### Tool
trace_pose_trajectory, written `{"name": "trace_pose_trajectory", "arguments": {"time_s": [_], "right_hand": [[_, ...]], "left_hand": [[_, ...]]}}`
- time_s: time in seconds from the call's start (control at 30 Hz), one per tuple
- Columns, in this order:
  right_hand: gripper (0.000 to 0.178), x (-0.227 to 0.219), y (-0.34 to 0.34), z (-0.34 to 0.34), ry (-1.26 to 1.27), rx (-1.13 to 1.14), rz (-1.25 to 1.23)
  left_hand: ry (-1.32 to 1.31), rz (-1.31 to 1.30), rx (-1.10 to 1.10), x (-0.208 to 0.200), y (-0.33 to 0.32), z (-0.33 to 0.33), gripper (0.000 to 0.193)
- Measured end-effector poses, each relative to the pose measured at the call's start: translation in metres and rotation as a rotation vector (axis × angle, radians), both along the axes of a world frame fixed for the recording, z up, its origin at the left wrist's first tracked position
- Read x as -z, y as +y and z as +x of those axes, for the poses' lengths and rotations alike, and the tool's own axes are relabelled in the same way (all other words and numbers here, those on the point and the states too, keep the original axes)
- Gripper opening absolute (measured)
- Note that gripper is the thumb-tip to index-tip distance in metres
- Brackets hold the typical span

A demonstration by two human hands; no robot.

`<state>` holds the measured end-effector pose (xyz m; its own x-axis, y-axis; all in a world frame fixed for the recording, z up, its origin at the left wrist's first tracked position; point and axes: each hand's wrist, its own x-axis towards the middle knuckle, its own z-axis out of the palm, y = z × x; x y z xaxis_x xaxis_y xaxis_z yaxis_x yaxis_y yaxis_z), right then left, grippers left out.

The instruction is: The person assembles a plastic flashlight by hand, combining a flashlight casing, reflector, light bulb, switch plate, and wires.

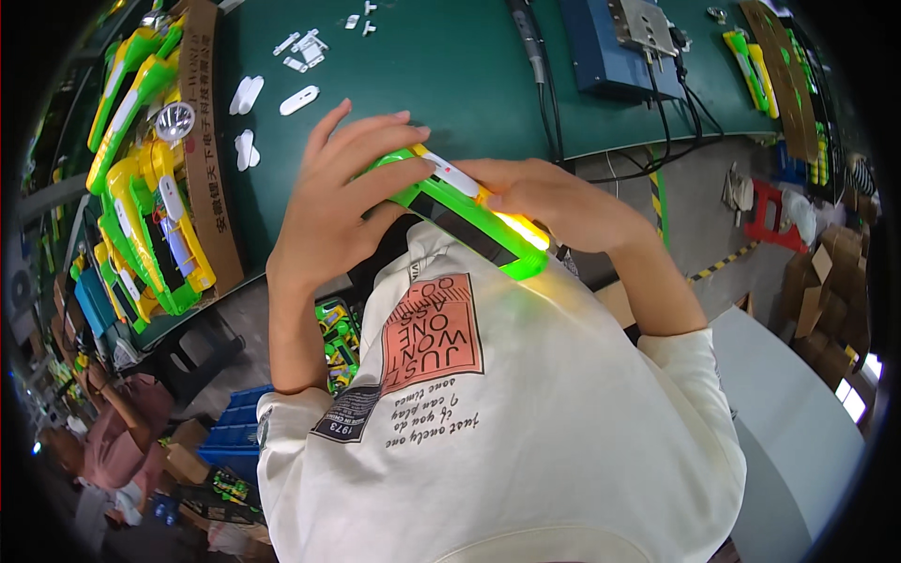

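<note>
Both hands hold a green and yellow flashlight [462,228] slantwise in front of my chest, at the near edge of the green table [394,56]. A dark panel runs along its green side, and its yellow side strip glows brightly. My left hand [347,192] grips the far-left end, thumb underneath and fingers over the top. My right hand [563,205] is closed on the yellow side, its fingertips by a white oval cover [452,175] set in the body. The right fingers are partly hidden. Loose white oval covers [299,100] lie on the table beyond my left hand.
At left, a cardboard box [202,159] holds several similar flashlights [131,103]. Small white plastic parts [305,49] lie at the back. A corded black tool [527,42] and blue box [601,56] with cables stand right. A co-worker [122,422] sits lower left; a red stool [774,216] stands right.
</note>
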<state>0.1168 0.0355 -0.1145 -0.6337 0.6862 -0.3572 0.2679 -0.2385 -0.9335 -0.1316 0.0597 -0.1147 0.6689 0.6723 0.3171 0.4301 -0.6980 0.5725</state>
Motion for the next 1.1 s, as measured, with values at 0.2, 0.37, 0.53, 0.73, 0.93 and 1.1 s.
{"name": "trace_pose_trajectory", "arguments": {"time_s": [0.2, 0.37, 0.53, 0.73, 0.93, 1.1], "right_hand": [[0.036, -0.011, 0.001, 0.001, -0.016, 0.093, -0.255], [0.036, 0.0, -0.016, -0.01, -0.274, 0.105, 0.198], [0.051, 0.009, -0.02, -0.016, -0.457, 0.158, 0.478], [0.053, 0.011, -0.011, -0.014, -0.487, 0.116, 0.473], [0.055, 0.009, -0.01, -0.019, -0.433, 0.113, 0.512], [0.058, 0.003, -0.006, -0.014, -0.456, 0.225, 0.366]], "left_hand": [[0.046, 0.0, 0.036, -0.003, 0.005, 0.009, 0.043], [0.13, 0.019, 0.046, -0.006, 0.01, 0.02, 0.05], [0.149, 0.049, 0.047, -0.006, 0.014, 0.026, 0.051], [0.169, 0.074, 0.037, -0.005, 0.018, 0.028, 0.049], [0.209, 0.014, 0.034, -0.018, 0.02, 0.03, 0.045], [0.262, 0.039, 0.066, -0.013, 0.025, 0.04, 0.046]]}}
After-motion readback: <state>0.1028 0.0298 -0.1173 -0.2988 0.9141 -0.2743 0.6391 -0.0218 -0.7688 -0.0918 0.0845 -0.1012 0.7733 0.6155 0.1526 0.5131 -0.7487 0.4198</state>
